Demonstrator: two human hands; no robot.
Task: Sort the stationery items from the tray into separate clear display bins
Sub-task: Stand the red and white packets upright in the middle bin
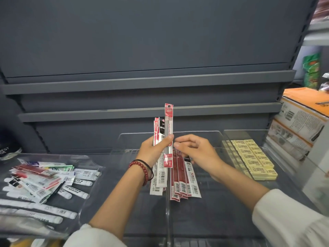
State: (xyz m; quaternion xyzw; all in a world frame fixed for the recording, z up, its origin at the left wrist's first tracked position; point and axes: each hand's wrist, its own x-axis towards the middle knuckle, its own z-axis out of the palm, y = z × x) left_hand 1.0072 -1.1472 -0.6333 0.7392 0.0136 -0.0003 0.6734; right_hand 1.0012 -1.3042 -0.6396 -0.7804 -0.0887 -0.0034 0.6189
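glossy plastic refill packets (168, 132); clear smooth plastic bins (195, 211); matt grey metal shelves (142, 82).

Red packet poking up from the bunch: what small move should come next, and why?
Probably the right hand should pinch the red packet and draw it from the bunch that the left hand grips. It stands taller than the rest, the right hand is empty beside it, and matching red packets already lie in the clear bin below.
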